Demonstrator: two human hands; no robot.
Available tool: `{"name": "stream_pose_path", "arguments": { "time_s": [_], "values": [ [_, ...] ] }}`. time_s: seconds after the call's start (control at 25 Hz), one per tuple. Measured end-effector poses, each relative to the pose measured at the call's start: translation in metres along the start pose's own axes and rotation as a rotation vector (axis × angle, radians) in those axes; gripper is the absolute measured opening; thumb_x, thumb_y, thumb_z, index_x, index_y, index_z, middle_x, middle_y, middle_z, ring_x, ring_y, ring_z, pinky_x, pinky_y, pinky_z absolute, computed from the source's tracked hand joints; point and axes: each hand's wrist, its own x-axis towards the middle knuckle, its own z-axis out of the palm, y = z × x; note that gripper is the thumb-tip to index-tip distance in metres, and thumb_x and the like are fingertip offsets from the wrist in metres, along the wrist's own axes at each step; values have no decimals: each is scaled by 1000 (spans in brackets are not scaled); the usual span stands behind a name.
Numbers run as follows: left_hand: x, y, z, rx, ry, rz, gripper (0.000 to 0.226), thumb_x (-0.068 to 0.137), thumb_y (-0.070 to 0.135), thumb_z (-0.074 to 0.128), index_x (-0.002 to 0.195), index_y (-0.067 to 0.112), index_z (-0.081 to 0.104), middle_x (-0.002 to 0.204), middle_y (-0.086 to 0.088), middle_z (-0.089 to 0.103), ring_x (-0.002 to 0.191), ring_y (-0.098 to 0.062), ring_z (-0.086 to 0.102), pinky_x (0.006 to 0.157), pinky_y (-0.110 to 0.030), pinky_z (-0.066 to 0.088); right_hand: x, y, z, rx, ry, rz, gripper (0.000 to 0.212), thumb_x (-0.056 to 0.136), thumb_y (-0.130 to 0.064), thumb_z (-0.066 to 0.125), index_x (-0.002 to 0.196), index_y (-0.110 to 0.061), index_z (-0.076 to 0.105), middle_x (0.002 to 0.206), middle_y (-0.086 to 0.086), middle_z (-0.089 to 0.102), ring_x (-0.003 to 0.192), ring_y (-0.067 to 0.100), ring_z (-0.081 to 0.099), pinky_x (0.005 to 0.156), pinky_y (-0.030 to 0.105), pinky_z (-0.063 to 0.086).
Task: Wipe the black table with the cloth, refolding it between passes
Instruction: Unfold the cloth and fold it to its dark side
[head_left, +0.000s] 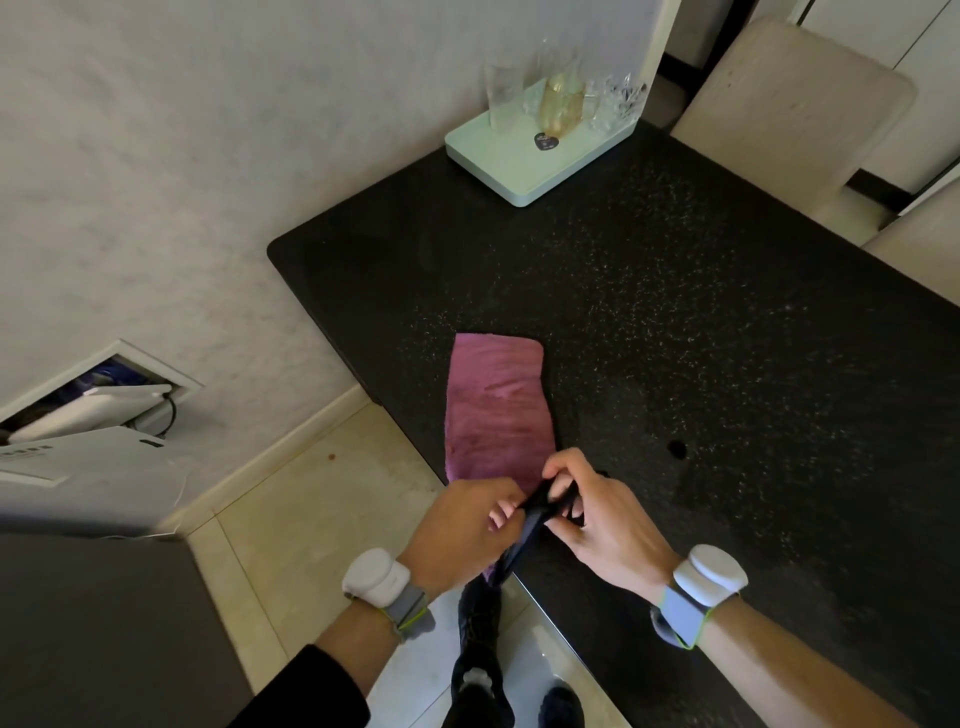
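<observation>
1. The step in hand looks like the refold between passes. The long purple towelling cloth (497, 405) lies flat along the near-left part of the black speckled table (701, 312), with its near end lifted and bunched at the table's edge.
2. The next move probably calls for carrying that raised end forward over the flat part and squaring the edges before wiping.
3. The left hand (465, 527) has a closed grip, fingers curled round the gathered end.
4. The right hand (597, 519) pinches the same dark-looking fold between thumb and fingertips, close beside the left.
</observation>
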Motion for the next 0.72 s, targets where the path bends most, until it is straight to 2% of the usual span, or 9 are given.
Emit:
{"name": "stream_pose_path", "arguments": {
  "time_s": [0.08, 0.16, 0.2, 0.28, 0.36, 0.44, 0.52, 0.64, 0.72],
  "values": [
    [10, 11, -23, -150, 103, -60, 27, 83, 20, 63, 104, 38, 59, 74, 9, 61, 62, -7, 60, 64, -32, 55, 7, -10, -20, 39, 77, 7, 54, 83, -13, 75, 118, -37, 42, 94, -16, 63, 77, 4, 61, 70, 14, 45],
    [22, 20, -56, -272, 212, -63, 54, 87, 2, 60, 121, 43, 54, 74, 7, 50, 59, -15, 57, 60, -39, 58, 18, -17, -44, 73, 189, -11, 40, 83, -9, 74, 113, -32, 58, 89, -15, 65, 73, 5, 61, 67, 11, 42],
    [29, 28, -77, -294, 251, -42, 58, 89, -5, 56, 125, 40, 56, 76, 5, 46, 59, -14, 56, 58, -39, 60, 24, -20, -60, 89, 252, -25, 32, 85, -7, 73, 107, -29, 66, 89, -15, 67, 73, 6, 62, 68, 12, 44],
    [42, 43, -119, -301, 316, -18, 46, 92, -11, 52, 114, 26, 68, 81, 2, 54, 63, -12, 64, 61, -33, 62, 35, -24, -89, 146, 354, -40, 23, 88, -6, 72, 101, -25, 73, 91, -13, 70, 75, 9, 65, 72, 21, 51],
    [53, 58, -159, -214, 348, -30, 32, 92, -6, 58, 104, 19, 75, 90, -2, 71, 76, -16, 74, 74, -32, 63, 47, -30, -121, 215, 453, -39, 16, 91, -9, 72, 99, -23, 74, 92, -10, 72, 77, 8, 67, 77, 29, 55],
    [55, 73, -189, -43, 341, -13, 34, 85, -2, 66, 109, 21, 74, 93, 1, 74, 82, -11, 74, 81, -28, 61, 56, -36, -150, 238, 564, -51, 11, 92, -15, 72, 97, -24, 73, 90, -6, 72, 74, 12, 66, 76, 36, 56],
    [55, 88, -212, 115, 376, 44, 36, 82, 3, 70, 110, 25, 73, 86, 7, 72, 76, -7, 71, 77, -23, 59, 60, -44, -174, 218, 631, -65, 7, 92, -19, 72, 97, -24, 72, 89, -1, 70, 75, 21, 65, 75, 42, 55],
    [58, 110, -236, 326, 500, 123, 16, 86, 21, 73, 100, 30, 73, 75, 13, 68, 67, -3, 65, 72, -29, 56, 60, -60, -202, 126, 636, -112, 9, 94, -22, 70, 102, -17, 71, 92, 0, 64, 78, 16, 61, 77, 37, 51],
    [61, 118, -245, 435, 570, 164, 10, 88, 27, 71, 97, 30, 70, 78, 13, 64, 70, -8, 61, 74, -37, 54, 58, -72, -215, 67, 655, -139, 9, 95, -22, 68, 101, -16, 70, 94, 1, 60, 79, 13, 57, 76, 31, 48]
  ]
}}
